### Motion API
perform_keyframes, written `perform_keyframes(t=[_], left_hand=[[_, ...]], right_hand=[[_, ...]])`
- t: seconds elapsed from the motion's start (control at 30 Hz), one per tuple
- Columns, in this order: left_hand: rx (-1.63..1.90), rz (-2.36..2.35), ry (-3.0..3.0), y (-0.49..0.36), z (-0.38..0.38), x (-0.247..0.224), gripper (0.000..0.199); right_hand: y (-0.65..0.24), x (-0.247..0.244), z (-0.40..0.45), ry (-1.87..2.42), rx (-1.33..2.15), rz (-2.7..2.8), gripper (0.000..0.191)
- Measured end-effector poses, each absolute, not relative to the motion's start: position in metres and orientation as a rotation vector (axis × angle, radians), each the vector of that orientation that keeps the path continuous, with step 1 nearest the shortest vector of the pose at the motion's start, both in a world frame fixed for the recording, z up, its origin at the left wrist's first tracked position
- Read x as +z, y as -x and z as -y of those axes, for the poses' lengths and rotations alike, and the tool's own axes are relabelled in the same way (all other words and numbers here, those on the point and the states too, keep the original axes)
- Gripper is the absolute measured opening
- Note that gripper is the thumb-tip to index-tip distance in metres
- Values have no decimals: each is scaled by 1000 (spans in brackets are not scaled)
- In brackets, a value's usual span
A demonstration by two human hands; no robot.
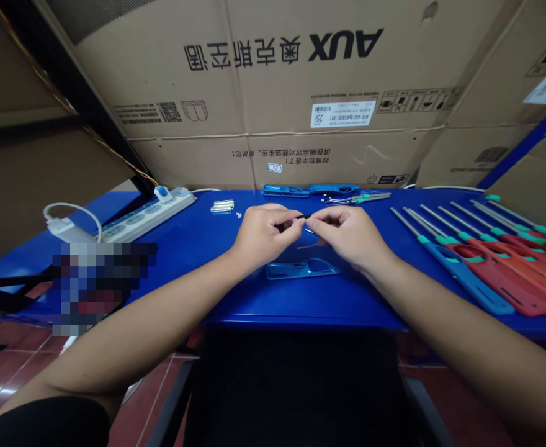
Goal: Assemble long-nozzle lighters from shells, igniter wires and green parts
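Thumb and fingers of my left hand (268, 231) pinch one end of a small black part (303, 216). My right hand (345, 228) meets it from the other side, its fingertips closed at the same part, with a thin wire hanging below. Much of the part is hidden by the fingers. Just under my hands, a blue plastic shell half (303, 269) lies on the blue table (254, 305). Behind my hands are two more blue shell pieces (286, 190) (333, 189) and a metal rod assembly with wires (366, 198).
Several lighters with metal rods (510, 273) lie in a row at the right. Small silvery cylinders (223, 205) sit behind my left hand. A white power strip (147, 216) is at the left. Cardboard (264, 87) stands along the back edge.
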State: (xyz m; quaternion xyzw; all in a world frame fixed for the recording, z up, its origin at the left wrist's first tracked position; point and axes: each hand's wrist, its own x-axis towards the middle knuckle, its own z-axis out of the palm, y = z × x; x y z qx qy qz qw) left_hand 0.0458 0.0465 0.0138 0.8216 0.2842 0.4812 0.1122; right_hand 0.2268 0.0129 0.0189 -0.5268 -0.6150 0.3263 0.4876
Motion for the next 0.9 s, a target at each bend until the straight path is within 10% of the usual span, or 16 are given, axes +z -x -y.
perform_keyframes(t=[0.7, 0.9], left_hand=[[1723, -278, -3121, -30, -42, 27, 21], [1787, -400, -3064, -37, -39, 24, 15]], right_hand=[[-220, 29, 18, 895, 1641, 1081, 31], [-224, 28, 23, 1086, 978, 1450, 20]])
